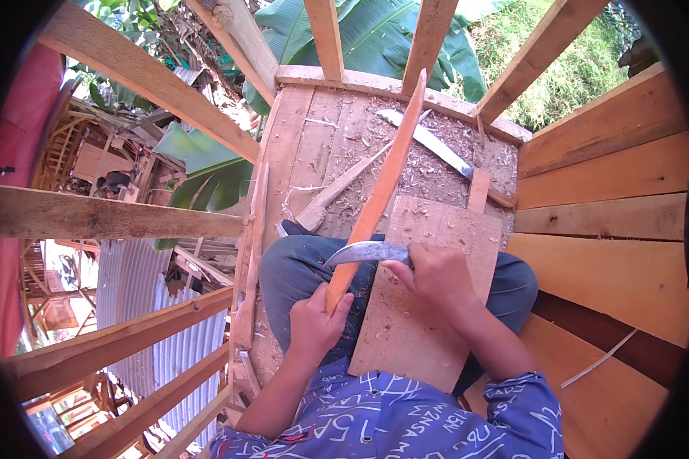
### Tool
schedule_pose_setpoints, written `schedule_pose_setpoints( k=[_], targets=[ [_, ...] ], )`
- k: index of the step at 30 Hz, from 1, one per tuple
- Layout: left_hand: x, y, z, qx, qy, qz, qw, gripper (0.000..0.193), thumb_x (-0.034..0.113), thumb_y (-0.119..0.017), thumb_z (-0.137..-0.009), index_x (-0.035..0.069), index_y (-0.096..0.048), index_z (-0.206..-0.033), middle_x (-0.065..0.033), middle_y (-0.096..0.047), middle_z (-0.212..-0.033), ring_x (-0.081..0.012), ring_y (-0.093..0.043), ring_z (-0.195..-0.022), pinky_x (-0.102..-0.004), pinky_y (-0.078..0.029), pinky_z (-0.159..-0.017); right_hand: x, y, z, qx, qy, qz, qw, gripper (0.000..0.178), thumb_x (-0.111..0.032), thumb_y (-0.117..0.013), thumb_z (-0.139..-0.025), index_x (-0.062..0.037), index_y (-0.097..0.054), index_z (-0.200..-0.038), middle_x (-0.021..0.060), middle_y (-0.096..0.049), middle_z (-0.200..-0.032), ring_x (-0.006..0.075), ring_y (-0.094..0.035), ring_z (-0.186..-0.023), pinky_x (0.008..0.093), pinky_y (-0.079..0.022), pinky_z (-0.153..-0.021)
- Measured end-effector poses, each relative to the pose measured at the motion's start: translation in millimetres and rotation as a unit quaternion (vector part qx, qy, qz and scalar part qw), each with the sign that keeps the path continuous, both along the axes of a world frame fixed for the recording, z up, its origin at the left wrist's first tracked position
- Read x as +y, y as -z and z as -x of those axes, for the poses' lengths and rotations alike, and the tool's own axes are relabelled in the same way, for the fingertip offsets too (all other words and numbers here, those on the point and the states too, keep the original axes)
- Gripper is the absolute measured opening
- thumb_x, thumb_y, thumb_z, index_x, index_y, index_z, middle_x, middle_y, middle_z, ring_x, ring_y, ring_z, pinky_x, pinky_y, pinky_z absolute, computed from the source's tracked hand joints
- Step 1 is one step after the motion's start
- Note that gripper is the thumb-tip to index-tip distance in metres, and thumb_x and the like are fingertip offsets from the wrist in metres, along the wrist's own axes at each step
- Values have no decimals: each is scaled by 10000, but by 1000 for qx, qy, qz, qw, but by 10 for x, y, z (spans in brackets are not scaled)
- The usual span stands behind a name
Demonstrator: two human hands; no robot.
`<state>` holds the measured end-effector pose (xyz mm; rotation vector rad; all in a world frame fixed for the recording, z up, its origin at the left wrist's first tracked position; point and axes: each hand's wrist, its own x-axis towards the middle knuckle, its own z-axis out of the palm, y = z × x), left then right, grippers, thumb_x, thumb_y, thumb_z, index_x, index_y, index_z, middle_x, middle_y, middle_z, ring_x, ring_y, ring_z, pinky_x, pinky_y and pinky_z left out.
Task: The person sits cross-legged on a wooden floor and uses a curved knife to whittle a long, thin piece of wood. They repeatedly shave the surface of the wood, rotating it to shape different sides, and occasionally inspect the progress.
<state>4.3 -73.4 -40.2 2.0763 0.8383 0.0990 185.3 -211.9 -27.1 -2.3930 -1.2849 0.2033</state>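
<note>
My left hand [316,321] is closed round the near end of a long orange-brown wooden piece [383,187], which slants up and away to a pointed tip. In my right hand [439,277] is a curved knife [369,252]; its handle is hidden in my fist. The blade lies across the wooden piece, a little beyond my left hand. Across my lap rests a flat wooden board [429,321], under my right forearm.
On the shaving-strewn plank floor lie a large knife [436,145] with a wooden handle and a pale wooden stick [344,187]. Wooden rails [115,212] stand at the left and far side. A plank wall [601,229] closes the right, with banana leaves [360,34] beyond.
</note>
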Motion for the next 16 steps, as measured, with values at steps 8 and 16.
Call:
schedule_pose_setpoints(
  k=[8,16],
  targets=[
    [-26,79,111,-21,29,-64,997,376,408,-611,-897,34,-593,-860,-182,-562,-581,-377,-618,-577,-418,-455,-504,-226,52,-1301,-55,374,-61,924,544,-488,-536,-933,-11,-621,-684,184,-590,-582,369,-617,-554,442,-486,-516],
    [-24,85,62,-14,11,-63,998,430,439,-587,-915,11,-601,-885,-144,-514,-562,-325,-603,-530,-359,-426,-504,-60,55,-126,-20,-2,4,1000,501,-539,-594,-877,-67,-651,-718,152,-663,-662,281,-682,-587,411,-540,-578]
  ],
)
